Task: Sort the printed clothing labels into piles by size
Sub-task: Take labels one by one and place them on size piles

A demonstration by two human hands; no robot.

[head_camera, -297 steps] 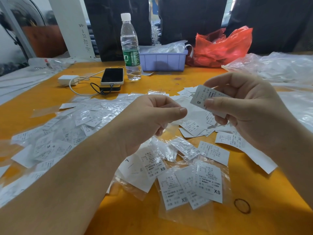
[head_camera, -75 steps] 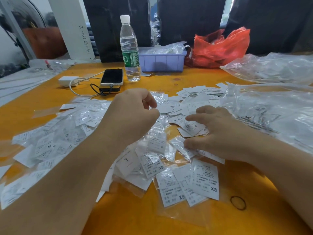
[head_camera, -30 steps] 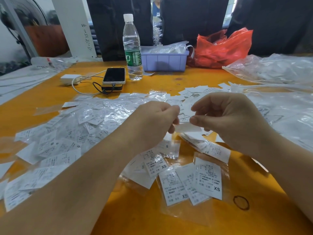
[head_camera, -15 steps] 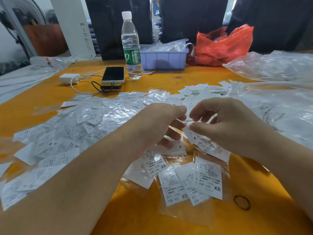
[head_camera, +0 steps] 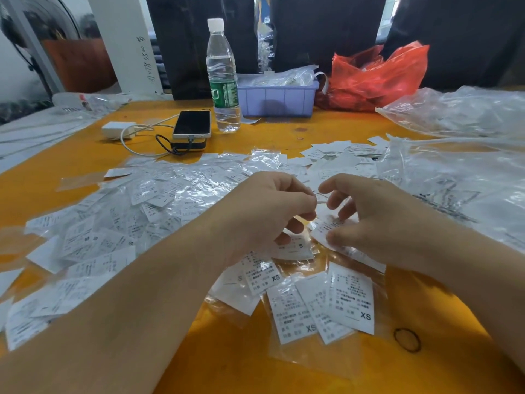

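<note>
My right hand (head_camera: 377, 223) pinches a white printed label (head_camera: 326, 229) between thumb and curled fingers, just above the table. My left hand (head_camera: 267, 211) is close beside it, thumb and forefinger pinched on the thin upper edge of the same piece; what exactly it pinches is hard to make out. Below the hands lie a label marked S (head_camera: 295, 247) and a small pile of XS labels (head_camera: 352, 300) on clear sleeves. A wide heap of sleeved labels (head_camera: 127, 217) covers the left. Loose labels (head_camera: 335, 157) lie behind the hands.
On the orange table (head_camera: 284, 373) stand a water bottle (head_camera: 223, 78), a phone on a power bank (head_camera: 191, 125) with a cable and charger, and a purple bin (head_camera: 277, 98). A red bag (head_camera: 377, 75) and clear plastic bags (head_camera: 460, 177) lie at the right. A rubber band (head_camera: 406, 339) lies near.
My right hand put a label down, picked another from the pile and raised it; my left hand met it. In the last half second both hands stayed together, fingers shifting on the label.
</note>
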